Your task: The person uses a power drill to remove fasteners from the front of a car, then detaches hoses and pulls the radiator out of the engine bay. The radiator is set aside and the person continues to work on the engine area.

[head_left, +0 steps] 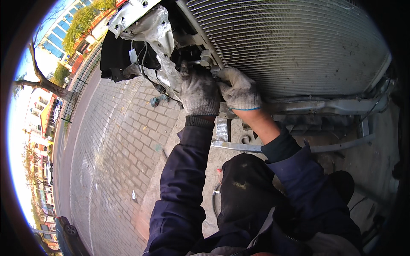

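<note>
Both my hands wear grey-white knitted work gloves and are close together at the lower left corner of a car's finned condenser (pixel 282 47). My left hand (pixel 200 91) reaches up into the gap between the condenser's edge and the crumpled silver body panel (pixel 164 36). Its fingers are bent around something hidden by the glove, just under a small metal fitting (pixel 206 59). Curled beside it, my right hand (pixel 240 88) is closed against the condenser's bottom corner. What its fingertips grip cannot be made out.
A silver crossbeam (pixel 307 106) runs under the condenser, and a curved metal bar (pixel 239 147) lies lower, close to my knee. Loose wiring (pixel 149 77) hangs by the black liner (pixel 114 55). A connector (pixel 156 101) dangles over the brick paving (pixel 115 145). A parked car (pixel 70 234) stands at lower left.
</note>
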Available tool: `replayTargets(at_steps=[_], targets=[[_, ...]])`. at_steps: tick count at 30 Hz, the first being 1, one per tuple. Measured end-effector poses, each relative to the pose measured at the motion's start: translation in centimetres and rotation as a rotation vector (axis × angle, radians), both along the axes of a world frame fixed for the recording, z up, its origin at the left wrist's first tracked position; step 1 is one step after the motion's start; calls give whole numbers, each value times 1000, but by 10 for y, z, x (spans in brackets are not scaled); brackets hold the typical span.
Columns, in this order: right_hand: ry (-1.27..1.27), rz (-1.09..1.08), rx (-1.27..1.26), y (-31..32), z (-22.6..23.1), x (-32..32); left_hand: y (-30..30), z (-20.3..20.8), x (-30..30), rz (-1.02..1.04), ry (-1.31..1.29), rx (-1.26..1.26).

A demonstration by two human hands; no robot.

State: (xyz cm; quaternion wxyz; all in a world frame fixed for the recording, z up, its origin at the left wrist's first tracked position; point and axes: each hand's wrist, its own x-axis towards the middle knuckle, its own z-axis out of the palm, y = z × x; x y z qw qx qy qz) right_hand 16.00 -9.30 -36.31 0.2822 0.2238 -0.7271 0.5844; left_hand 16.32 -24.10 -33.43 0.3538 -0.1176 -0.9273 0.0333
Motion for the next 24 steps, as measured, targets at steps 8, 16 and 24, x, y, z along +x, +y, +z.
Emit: replayTargets(at_steps=[8,16,24], targets=[[276,-106,305,12,8,-9,2,-6,0,-2,25,85],[306,-147,370,10,5,-13,2,-10,0,-21,-6,151],[372,-110,309,9,12,-11,-2,-14,-7,-22,117,17]])
